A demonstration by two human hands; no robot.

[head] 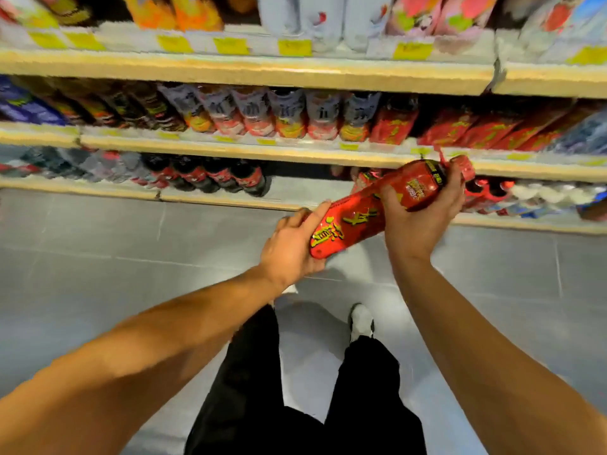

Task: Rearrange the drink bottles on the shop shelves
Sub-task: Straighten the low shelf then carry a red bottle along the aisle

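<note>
A red drink bottle (358,218) with yellow characters lies tilted in front of the lower shelves, its cap end up to the right. My left hand (292,249) cups the bottle's base. Around its upper part, near the neck, my right hand (420,213) is wrapped. Matching red bottles (460,128) stand in a row on the middle shelf, right of centre. On the bottom shelf (295,192) there is a gap between dark red-labelled bottles (223,175) and more red bottles (486,192) partly hidden behind my right hand.
Grey-and-orange labelled bottles (289,114) fill the middle shelf's centre, dark bottles (131,106) its left. The top shelf (295,70) carries pale and orange packs with yellow price tags. Below me are the grey tiled floor (98,257), my black trousers and a white shoe (361,321).
</note>
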